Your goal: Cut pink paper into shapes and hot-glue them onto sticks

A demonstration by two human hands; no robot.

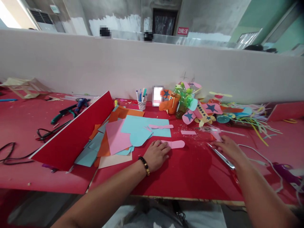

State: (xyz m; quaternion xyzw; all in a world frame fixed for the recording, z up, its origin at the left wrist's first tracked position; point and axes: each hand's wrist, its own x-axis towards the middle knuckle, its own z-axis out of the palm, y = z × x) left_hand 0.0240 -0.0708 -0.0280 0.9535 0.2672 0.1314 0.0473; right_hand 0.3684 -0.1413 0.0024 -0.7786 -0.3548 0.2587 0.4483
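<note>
My left hand [156, 155], with a beaded bracelet at the wrist, lies palm down on the red tabletop. Its fingers rest on the left end of a pink paper strip [177, 144] with a rounded tip. On the right, the thumb and fingers of my right hand [224, 147] are at the handle of a pink glue gun [214, 131], whose nozzle points left. A glue stick [234, 133] sticks out behind it. Beneath that hand lies a long silver tool [222, 155], partly hidden by my forearm. A small pink rectangle [188, 132] and a pink propeller-shaped cutout [161, 126] lie further back.
Blue, pink and orange paper sheets [118, 136] pile up beside a leaning red board [76, 136]. Behind stand a pen cup [142, 103], green bottles [184, 99] and a paper-decorated plane [201, 112]. A white cable [263, 152] and purple tool [288, 175] lie right.
</note>
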